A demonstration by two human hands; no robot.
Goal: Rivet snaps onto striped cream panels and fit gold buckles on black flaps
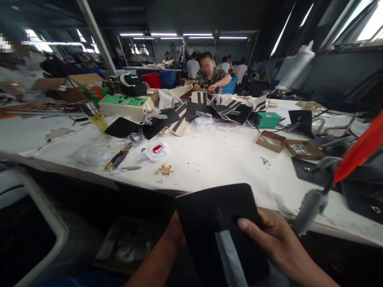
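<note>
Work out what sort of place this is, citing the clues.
Probably a workshop or factory floor: black panels lie on a white worktable, with pliers and a pile of small gold-coloured pieces nearer the front edge.

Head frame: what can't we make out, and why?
All in the head view:
1. Fingers of the left hand: hidden behind the black panel.
2. Lower end of the grey strip: cut off by the bottom edge.
3. Markings on the beige machine: too small.
4. Contents of the box under the table: shadow, blur.

The black panel (pixel 233 201) hides the fingers of the left hand (pixel 178 232)
</note>
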